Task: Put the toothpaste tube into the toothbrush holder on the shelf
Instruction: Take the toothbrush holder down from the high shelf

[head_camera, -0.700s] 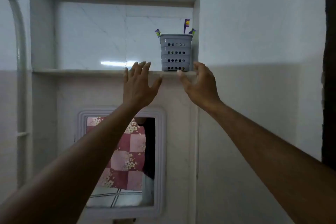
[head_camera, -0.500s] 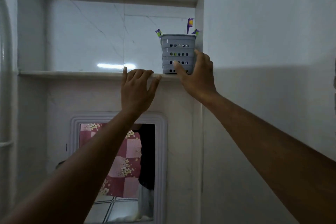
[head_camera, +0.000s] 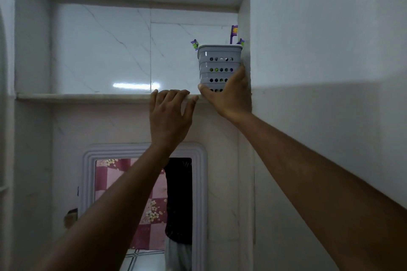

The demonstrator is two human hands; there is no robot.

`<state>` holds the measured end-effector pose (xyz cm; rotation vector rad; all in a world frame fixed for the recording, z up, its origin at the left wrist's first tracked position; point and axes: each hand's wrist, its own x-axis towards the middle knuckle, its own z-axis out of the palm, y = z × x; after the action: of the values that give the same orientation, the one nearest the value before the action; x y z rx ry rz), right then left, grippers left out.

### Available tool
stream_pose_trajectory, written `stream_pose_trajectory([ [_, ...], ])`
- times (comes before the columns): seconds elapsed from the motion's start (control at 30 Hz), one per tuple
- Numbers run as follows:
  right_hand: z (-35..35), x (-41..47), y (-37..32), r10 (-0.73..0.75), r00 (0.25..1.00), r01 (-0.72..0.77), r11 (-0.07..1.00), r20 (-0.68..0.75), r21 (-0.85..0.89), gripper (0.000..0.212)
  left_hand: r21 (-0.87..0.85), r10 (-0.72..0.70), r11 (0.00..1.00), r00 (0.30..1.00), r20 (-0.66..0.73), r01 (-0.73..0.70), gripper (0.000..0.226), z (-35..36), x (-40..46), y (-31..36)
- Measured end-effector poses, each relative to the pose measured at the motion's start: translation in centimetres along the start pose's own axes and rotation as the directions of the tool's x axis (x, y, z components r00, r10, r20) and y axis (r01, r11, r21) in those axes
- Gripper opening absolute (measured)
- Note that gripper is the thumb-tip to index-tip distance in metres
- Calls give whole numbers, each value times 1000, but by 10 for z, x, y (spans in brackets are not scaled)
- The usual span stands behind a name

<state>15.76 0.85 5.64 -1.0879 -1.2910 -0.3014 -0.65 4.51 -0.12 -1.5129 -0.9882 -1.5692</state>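
The right hand (head_camera: 229, 94) wraps the base of the holder (head_camera: 219, 66), thumb in front and fingers behind, likely to steady or lift it. The left hand (head_camera: 170, 112), open and empty, braces on the shelf (head_camera: 83, 96) edge just left of the holder. No toothpaste tube shows; toothbrushes (head_camera: 233, 33) stand inside the holder.
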Motion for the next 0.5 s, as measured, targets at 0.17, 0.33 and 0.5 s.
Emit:
stream_pose_trajectory([
  [0.17,-11,-8,-3,-13,998,19,996,-65,88,119,-25,-24,999,1000,15,25,43,-2,1,2],
  [0.33,-30,-16,-13,-58,992,72,990,-115,123,148,-48,-62,997,996,65,65,44,-6,1,7],
  [0.5,-57,-29,-25,-53,990,73,986,-128,152,148,-109,-134,981,970,202,158,52,-26,10,19],
])
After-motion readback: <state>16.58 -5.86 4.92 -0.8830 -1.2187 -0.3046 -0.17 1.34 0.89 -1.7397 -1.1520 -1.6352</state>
